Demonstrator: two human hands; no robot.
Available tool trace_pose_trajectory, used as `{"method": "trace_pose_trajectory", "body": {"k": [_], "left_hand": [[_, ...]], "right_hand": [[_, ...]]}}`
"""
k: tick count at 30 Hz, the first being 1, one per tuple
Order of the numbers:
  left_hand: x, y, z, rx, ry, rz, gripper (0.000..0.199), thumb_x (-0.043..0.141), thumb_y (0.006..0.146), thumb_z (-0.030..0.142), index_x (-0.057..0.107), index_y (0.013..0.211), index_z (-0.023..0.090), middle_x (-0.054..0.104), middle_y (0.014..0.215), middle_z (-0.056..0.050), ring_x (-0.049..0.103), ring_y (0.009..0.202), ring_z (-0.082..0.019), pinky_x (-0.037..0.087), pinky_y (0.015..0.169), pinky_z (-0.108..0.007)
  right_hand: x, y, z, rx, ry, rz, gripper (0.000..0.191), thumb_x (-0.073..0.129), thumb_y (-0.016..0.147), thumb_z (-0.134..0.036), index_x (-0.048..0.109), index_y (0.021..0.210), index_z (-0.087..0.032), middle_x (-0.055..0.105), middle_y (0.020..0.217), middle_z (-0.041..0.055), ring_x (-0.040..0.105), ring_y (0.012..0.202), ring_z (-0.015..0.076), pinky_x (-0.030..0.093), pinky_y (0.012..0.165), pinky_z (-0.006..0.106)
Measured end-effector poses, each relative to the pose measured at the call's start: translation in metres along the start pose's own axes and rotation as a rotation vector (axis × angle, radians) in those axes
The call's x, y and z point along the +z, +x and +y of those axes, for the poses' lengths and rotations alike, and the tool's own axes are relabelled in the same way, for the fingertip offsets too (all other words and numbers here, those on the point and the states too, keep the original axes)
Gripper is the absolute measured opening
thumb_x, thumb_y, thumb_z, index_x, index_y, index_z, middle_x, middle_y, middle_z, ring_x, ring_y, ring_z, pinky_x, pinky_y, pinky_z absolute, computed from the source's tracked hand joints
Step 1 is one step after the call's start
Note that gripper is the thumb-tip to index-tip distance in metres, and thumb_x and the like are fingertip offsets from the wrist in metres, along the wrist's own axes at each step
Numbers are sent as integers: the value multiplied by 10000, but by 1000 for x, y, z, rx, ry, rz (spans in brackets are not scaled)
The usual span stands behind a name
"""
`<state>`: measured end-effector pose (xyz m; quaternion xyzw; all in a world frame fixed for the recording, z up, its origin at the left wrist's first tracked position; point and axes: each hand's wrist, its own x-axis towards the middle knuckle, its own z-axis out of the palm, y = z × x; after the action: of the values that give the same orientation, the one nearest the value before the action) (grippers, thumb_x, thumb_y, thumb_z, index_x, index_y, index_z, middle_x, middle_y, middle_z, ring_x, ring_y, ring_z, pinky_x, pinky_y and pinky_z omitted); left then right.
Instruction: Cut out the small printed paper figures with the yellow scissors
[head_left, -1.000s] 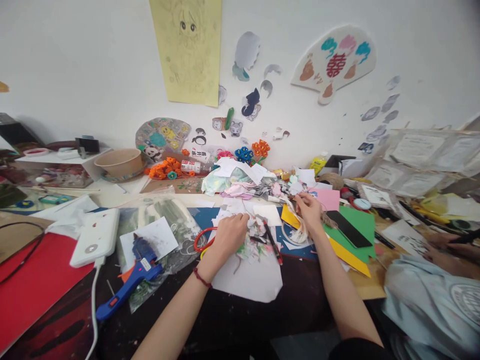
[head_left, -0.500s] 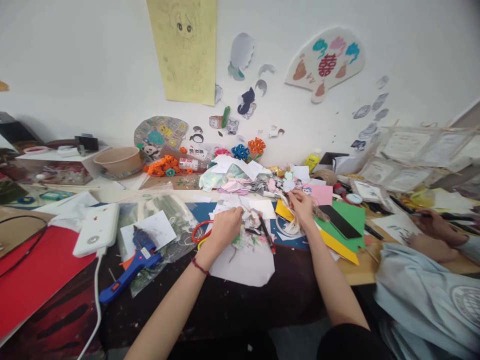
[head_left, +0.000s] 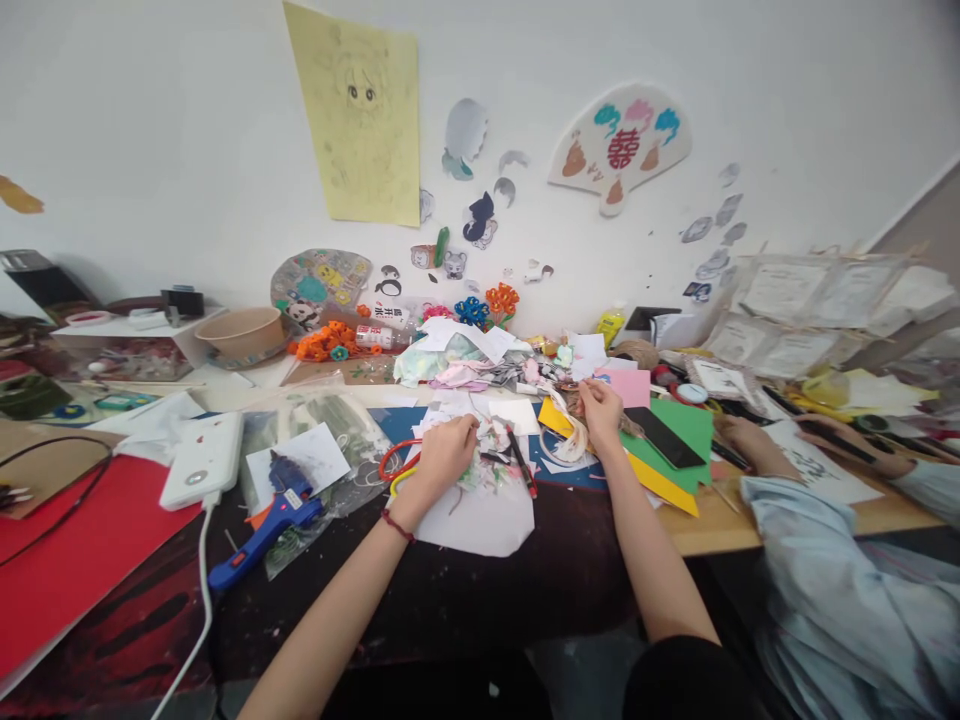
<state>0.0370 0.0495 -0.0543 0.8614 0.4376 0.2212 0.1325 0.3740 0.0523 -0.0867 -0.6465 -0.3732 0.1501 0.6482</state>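
My left hand (head_left: 448, 458) is closed, fingertips pinched together above a white paper sheet (head_left: 480, 525) strewn with small scraps. Whatever it may hold is too small to make out. Beside its wrist lie an orange-red loop (head_left: 390, 462) and a yellow loop. A red-and-black pen (head_left: 520, 462) rests on the scraps between my hands. My right hand (head_left: 601, 412) pinches at the edge of the scrap pile (head_left: 536, 376), with a small brownish piece at its fingertips that I cannot identify. Cream strands (head_left: 576, 440) hang just left of that hand.
A blue glue gun (head_left: 274, 515) and a white power bank (head_left: 201, 460) with a cable lie left. Right are a black phone (head_left: 664, 437), green card (head_left: 688, 425) and yellow card (head_left: 664, 482). Another person's hands (head_left: 757, 447) work at far right over a marked sheet (head_left: 821, 460).
The view has tilted up slightly and shifted right. A pale round cutout near my right fingertips no longer shows. The other person's hands have spread over their sheet. My left hand stays much the same.
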Motion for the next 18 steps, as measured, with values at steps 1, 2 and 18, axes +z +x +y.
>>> {"method": "trace_pose_trajectory", "body": {"k": [1, 2, 18], "left_hand": [[0, 0, 1, 0, 0, -1, 343, 610, 970, 357, 610, 1260, 173, 638, 1268, -106, 654, 1075, -227, 576, 911, -443], [0, 0, 2, -1, 1, -1, 347, 611, 969, 357, 609, 1263, 173, 637, 1271, -106, 654, 1078, -228, 576, 912, -444], [-25, 5, 9, -19, 31, -58, 347, 610, 970, 358, 609, 1260, 169, 640, 1264, -106, 656, 1070, -226, 577, 908, -444]], "right_hand": [[-2, 1, 0, 3, 3, 26, 362, 623, 965, -368, 605, 1267, -169, 642, 1261, 100, 666, 1065, 230, 583, 890, 442], [-3, 2, 0, 7, 6, 54, 362, 624, 965, -368, 606, 1266, -169, 642, 1261, 100, 666, 1066, 231, 583, 891, 442], [-13, 1, 3, 69, -12, 293, 366, 625, 964, -364, 603, 1272, -167, 639, 1268, 101, 663, 1075, 234, 579, 899, 447]]}}
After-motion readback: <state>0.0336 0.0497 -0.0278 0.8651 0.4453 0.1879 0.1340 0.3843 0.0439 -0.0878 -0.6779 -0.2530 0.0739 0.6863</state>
